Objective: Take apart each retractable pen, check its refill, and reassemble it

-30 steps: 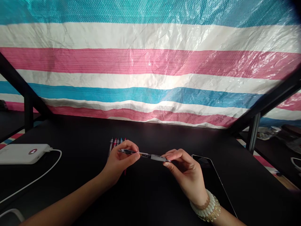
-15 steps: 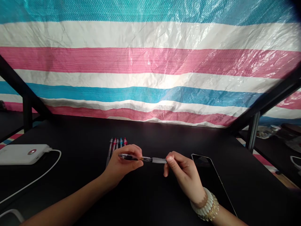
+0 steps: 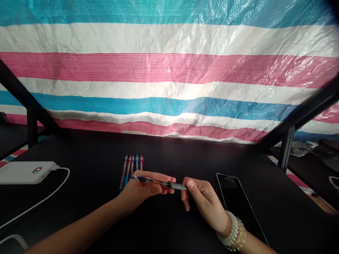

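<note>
A clear-barrelled pen (image 3: 166, 183) with a grey grip lies nearly level between my two hands, above the black table. My left hand (image 3: 143, 187) is closed around its barrel, with the thumb below and the fingers behind. At the pen's right end, my right hand (image 3: 202, 194) pinches the tip between thumb and forefinger; the very tip is hidden there. Just behind my left hand, several pens (image 3: 129, 167) lie side by side in a row, with clear, red and blue ends; my hand covers part of them.
A dark phone or tablet (image 3: 241, 201) lies right of my right hand. At the left are a white power bank (image 3: 26, 173) and its white cable (image 3: 59, 183). Black frame bars (image 3: 286, 148) flank the table (image 3: 87, 151), with striped plastic sheeting (image 3: 169, 67) behind.
My left hand has slid right along the pen towards its grey grip. The pen's right end has dropped a little, and my right hand has moved slightly down with it.
</note>
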The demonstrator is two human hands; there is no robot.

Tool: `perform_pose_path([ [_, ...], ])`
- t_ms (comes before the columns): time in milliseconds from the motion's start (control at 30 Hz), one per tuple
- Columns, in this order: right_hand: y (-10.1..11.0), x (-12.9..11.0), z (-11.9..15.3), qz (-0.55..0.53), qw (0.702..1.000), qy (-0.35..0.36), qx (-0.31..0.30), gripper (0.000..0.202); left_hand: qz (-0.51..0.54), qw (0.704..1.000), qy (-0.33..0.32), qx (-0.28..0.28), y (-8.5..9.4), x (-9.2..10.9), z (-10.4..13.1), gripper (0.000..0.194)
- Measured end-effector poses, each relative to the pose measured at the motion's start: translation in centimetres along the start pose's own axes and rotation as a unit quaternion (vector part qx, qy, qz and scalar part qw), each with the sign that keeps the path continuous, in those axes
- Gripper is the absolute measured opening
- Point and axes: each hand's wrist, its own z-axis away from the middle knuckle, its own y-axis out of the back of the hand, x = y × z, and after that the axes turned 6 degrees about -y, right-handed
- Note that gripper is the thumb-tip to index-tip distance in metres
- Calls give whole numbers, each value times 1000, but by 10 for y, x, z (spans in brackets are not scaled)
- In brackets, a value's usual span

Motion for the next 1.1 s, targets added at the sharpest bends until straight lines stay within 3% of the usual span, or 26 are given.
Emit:
perform_pose_path([
  [100, 0, -2, 0, 16, 999, 39, 23, 29, 26, 998, -5, 58, 2, -2, -2, 22],
  [167, 0, -3, -1, 43, 996, 58, 57, 24, 36, 996, -3, 82, 3, -2, -3, 23],
  [300, 1, 0, 1, 113, 982, 102, 116, 5, 45, 996, 15, 72, 2, -3, -2, 25],
  [533, 3, -2, 3, 194, 956, 206, 78, 11, 61, 997, 5, 35, 4, -6, 0, 25],
  [667, 3, -3, 2, 207, 960, 176, 68, 27, 43, 999, -12, 12, 5, -6, -1, 25],
  [800, 2, 0, 1, 196, 966, 149, 82, 10, 33, 999, -15, 25, 6, -7, -2, 24],
  [967, 2, 2, 2, 190, 962, 150, 129, 4, 31, 999, -21, 22, 7, -9, -2, 23],
  [1100, 2, -4, 3, 197, 963, 150, 105, 20, 23, 999, -32, 2, 6, -11, -1, 21],
])
